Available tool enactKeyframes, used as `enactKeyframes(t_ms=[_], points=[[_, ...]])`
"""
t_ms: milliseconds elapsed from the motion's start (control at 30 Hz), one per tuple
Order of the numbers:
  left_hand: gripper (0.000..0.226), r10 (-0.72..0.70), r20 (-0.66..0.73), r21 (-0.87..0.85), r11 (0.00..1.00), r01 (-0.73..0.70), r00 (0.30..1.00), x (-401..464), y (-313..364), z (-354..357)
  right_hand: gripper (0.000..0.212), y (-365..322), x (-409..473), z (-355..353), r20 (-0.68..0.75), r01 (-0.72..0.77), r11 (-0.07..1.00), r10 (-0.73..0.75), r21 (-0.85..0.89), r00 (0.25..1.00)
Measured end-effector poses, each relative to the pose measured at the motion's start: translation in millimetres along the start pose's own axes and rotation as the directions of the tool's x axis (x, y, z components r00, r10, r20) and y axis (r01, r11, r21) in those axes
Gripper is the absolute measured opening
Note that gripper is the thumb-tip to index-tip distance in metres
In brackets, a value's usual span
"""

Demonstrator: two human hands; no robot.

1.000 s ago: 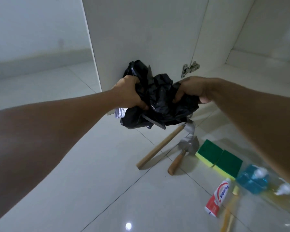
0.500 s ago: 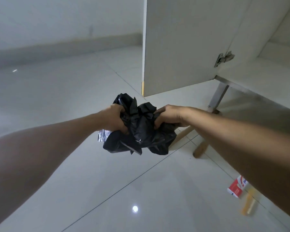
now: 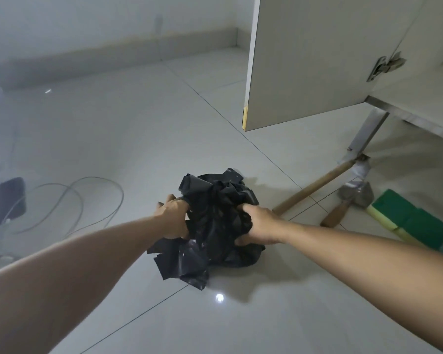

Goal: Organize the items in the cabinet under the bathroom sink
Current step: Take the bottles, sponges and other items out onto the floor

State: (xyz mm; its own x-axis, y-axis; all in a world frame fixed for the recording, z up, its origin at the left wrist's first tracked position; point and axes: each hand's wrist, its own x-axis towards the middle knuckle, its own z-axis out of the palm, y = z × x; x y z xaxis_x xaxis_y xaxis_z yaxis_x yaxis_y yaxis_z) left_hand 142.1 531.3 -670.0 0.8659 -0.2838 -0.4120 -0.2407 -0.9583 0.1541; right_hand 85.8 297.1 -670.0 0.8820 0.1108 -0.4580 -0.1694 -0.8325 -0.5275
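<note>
Low over the floor tiles (image 3: 138, 139), left hand (image 3: 173, 219) and right hand (image 3: 260, 226) outstretched, both gripping crumpled black bag (image 3: 215, 226)

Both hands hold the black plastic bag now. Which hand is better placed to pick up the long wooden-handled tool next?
Probably the right hand: the handle end of the long tool lies just beside it, while the left hand is across the bag.

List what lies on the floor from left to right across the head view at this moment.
Dark phone → loose cable → left hand → crumpled black plastic bag → right hand → long wooden handle → short-handled tool → green sponges.
</note>
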Motion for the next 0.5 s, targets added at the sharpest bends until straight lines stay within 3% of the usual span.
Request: enactKeyframes(t_ms=[100,200,267,333,400,500], points=[[0.076,-0.061,0.019,-0.006,0.998,0.061,0.998,-4.7,-6.2,-5.3,0.082,5.2,-1.9,3.4,-0.106,-0.009,0.996,0.018,0.086,0.994],[0.094,-0.315,0.079,0.059,0.949,0.311,0.946,-9.5,-8.1,-17.0,0.063,6.5,-0.9,1.1,-0.221,-0.004,0.994,0.029,0.111,0.975],[0.092,-0.407,0.215,-0.081,0.899,0.431,0.888,-11.6,-13.4,-20.5,0.052,5.0,-1.3,-0.4,-0.219,0.008,0.998,0.007,0.067,0.976],[0.060,-0.391,0.386,-0.433,0.723,0.539,0.835,-11.9,-11.9,-18.8,0.042,4.2,1.2,-0.2,-0.181,0.032,0.995,-0.015,0.090,0.983],[0.026,-0.286,0.504,-0.634,0.518,0.574,0.815,-12.7,-5.6,-18.8,0.031,3.8,5.1,1.8,-0.148,0.038,0.990,-0.018,0.137,0.989],[0.045,-0.066,0.503,-0.824,0.264,0.501,0.862,-10.9,2.7,-29.5,0.026,5.8,10.5,8.1,-0.163,0.118,0.984,-0.096,0.130,0.982]])
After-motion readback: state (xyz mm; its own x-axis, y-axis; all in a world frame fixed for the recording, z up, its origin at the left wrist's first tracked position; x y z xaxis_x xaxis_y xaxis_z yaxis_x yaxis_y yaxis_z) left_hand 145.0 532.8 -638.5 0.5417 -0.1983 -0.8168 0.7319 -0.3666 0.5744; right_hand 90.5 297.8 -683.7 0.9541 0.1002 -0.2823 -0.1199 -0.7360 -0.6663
